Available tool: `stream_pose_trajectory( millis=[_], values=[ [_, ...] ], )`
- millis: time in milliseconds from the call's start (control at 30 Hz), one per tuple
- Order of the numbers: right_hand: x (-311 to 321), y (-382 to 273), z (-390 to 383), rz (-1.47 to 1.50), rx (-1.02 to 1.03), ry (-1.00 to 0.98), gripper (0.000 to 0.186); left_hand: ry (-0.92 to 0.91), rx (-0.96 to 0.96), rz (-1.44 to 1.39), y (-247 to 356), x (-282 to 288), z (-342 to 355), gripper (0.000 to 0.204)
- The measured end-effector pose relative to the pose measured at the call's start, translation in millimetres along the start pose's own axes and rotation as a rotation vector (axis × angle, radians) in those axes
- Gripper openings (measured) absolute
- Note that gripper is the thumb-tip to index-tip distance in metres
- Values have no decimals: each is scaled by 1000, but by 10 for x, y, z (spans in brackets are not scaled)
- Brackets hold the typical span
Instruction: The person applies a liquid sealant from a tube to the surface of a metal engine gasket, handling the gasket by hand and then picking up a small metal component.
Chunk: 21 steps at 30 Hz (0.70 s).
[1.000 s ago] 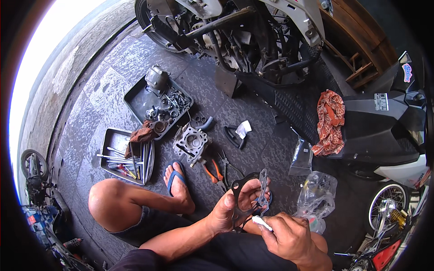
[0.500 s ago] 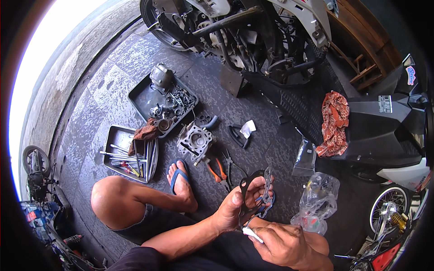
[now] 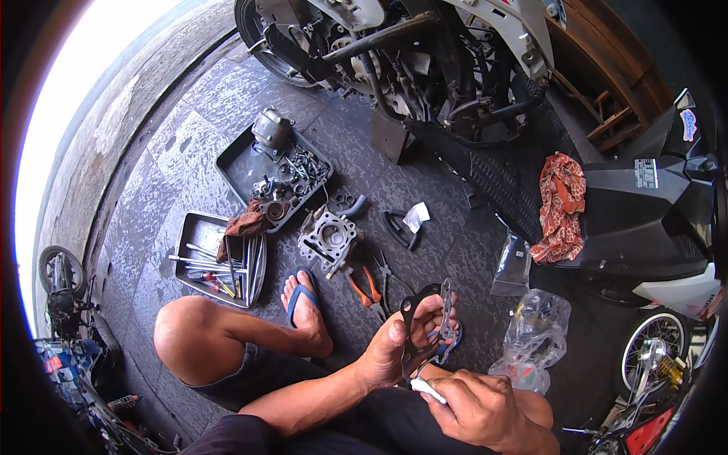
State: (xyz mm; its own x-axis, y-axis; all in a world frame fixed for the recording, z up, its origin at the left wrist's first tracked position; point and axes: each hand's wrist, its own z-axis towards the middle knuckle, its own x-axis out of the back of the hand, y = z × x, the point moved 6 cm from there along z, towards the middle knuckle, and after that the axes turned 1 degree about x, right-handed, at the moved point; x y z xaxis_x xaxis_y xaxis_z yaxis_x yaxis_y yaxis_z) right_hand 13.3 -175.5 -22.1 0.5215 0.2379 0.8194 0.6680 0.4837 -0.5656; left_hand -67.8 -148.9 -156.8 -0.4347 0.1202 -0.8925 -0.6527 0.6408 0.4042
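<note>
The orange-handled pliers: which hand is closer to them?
Left. The left hand, holding a thin gasket, is just right of and below the orange-handled pliers in the picture; the right hand, pinching a small white item, sits lower and farther right.

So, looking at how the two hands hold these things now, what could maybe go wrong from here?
The thin gasket in the left hand might bend if squeezed too hard. What looks like a white tube in the right hand is close to it and could smear it. The metal engine part lies on the floor, openings uncovered, so dirt may enter.
</note>
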Motion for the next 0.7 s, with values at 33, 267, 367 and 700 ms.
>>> stream_pose_trajectory(
  millis=[33, 267, 367, 700],
  values=[
    [1, -14, 3, 8, 7, 2, 20, 3, 1, 2, -2, -11, -4, 114],
    [31, -25, 26, 7, 26, 49, 19, 10, -18, -156, -61, -28, -16, 109],
    [20, -9, 1, 5, 22, 60, 19, 22, -13, -154, -104, -8, -20, 110],
    [36, 158, -30, 22, -41, 140, 17, -41, -3, -107, -121, -19, -34, 98]
  ],
)
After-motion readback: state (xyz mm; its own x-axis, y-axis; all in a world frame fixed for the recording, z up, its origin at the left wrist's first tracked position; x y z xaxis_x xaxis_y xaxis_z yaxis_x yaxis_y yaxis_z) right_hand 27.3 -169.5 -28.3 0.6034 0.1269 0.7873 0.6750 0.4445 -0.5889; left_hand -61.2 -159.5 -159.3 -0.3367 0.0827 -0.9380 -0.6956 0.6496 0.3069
